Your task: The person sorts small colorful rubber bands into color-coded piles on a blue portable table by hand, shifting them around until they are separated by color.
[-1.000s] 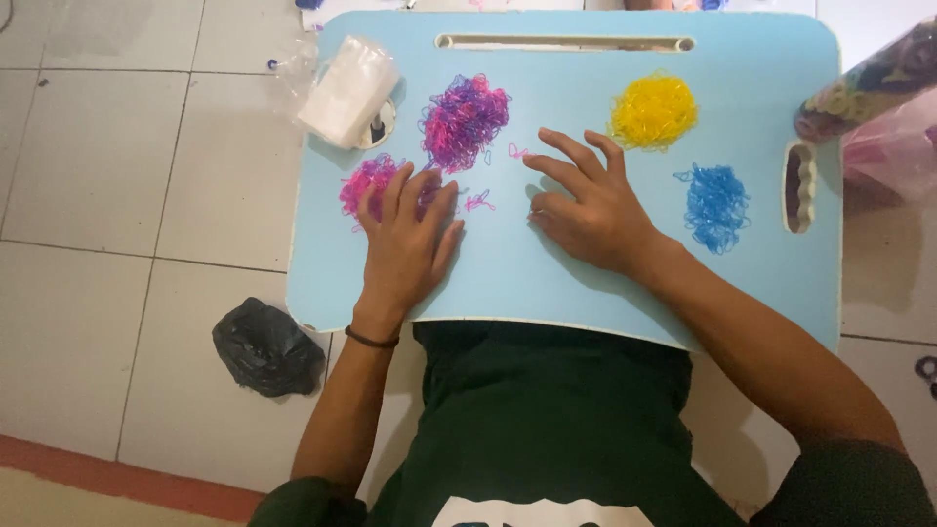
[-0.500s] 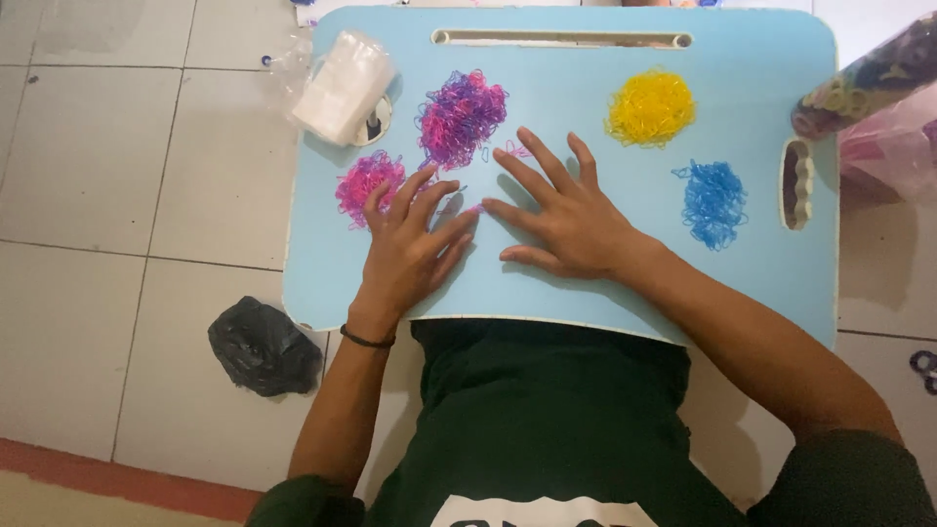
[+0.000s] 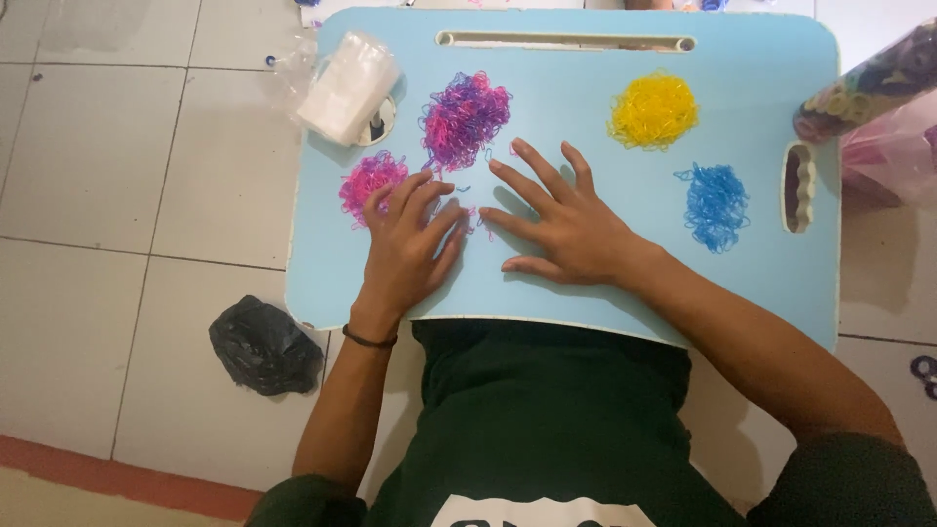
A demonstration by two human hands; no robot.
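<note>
Both hands lie flat, palms down and fingers spread, on the light blue lap tray (image 3: 586, 293), gripping nothing. Left hand (image 3: 408, 249) rests near the tray's near edge, its fingertips touching the pink pile of small elastic bands (image 3: 369, 181) towards the left edge. Right hand (image 3: 566, 222) sits just beside it, fingers pointing at the mixed purple-and-pink pile (image 3: 466, 117). A few loose pink bands (image 3: 474, 217) lie between the two hands. Towards the far right corner sits a yellow pile (image 3: 653, 109), and a blue pile (image 3: 715, 205) lies near the right edge. A white plastic packet (image 3: 348, 88) overhangs the far left corner.
</note>
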